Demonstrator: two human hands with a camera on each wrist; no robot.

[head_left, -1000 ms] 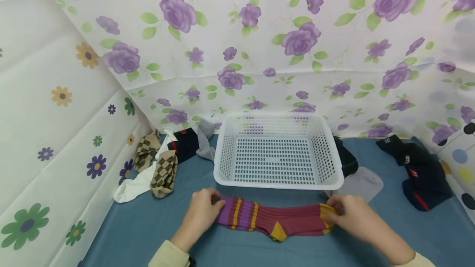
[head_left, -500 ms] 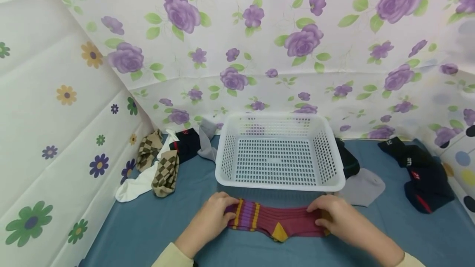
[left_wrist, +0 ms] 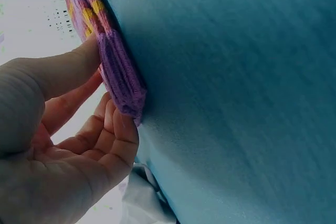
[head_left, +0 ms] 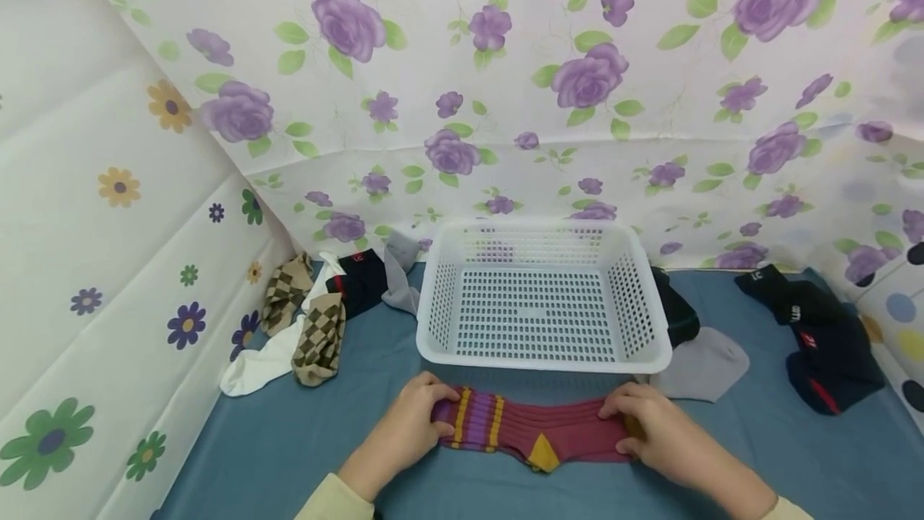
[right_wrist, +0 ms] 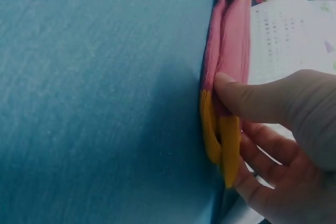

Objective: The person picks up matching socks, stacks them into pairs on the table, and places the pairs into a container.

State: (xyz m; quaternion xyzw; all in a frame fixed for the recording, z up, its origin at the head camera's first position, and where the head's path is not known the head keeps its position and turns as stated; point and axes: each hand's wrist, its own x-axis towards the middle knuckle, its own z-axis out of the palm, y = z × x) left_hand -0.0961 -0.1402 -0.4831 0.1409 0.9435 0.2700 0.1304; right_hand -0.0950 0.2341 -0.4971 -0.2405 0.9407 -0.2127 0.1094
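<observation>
A pair of maroon socks, laid one on the other, stretches sideways in front of the basket. It has a purple cuff with yellow stripes, a yellow heel and yellow toes. At the cuff end my left hand pinches the layers between thumb and fingers; the left wrist view shows the folded purple edge there. Over the toe end, my right hand holds the socks with thumb in front and fingers behind, hiding most of the yellow toes in the head view. Both yellow toe tips show in the right wrist view.
A white plastic basket with nothing in it stands behind the socks. Checkered socks, a white sock and dark and grey ones lie left. A grey sock and dark socks lie right. Patterned sheets hang behind.
My left hand has slid right, further onto the cuff, and my right hand left, over the toes onto the foot part. The socks lie nearly where they were.
</observation>
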